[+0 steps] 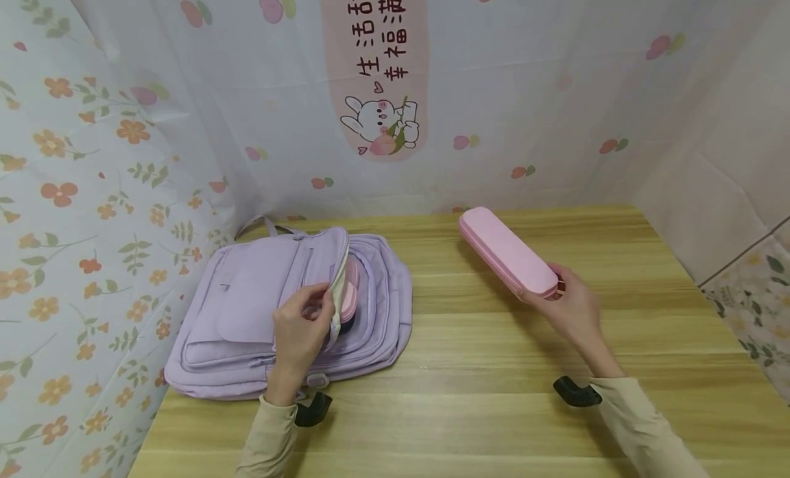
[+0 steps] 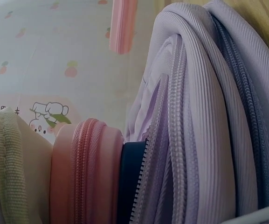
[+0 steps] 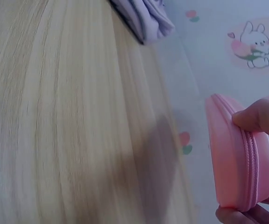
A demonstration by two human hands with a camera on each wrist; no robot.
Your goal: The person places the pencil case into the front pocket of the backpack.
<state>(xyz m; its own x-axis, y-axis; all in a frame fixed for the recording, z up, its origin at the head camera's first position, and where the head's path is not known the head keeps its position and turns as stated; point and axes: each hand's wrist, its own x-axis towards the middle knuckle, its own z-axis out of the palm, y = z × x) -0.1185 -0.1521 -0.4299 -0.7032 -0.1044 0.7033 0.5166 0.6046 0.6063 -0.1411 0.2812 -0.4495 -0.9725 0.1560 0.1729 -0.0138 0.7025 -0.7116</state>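
A lilac backpack [image 1: 253, 279] lies on the table with its front pocket unzipped. My left hand [image 1: 301, 330] pinches the edge of the pocket flap [image 1: 339, 286] and holds it away from the bag. Inside the opening sits a pink zippered case [image 2: 85, 172], with a dark blue thing [image 2: 131, 182] beside it, mostly hidden. On the right, my right hand [image 1: 575, 306] grips one end of a long pink pencil case [image 1: 509, 252], thumb on one side and fingers on the other. Its zipper is closed, and it is held above the table, tilted toward the back.
The wooden table [image 1: 469, 396] runs under both arms. A patterned cloth [image 1: 531, 87] with a rabbit print hangs behind it, and a flowered curtain [image 1: 80, 224] stands close at the left. Black wrist mounts [image 1: 577, 392] sit near both sleeves.
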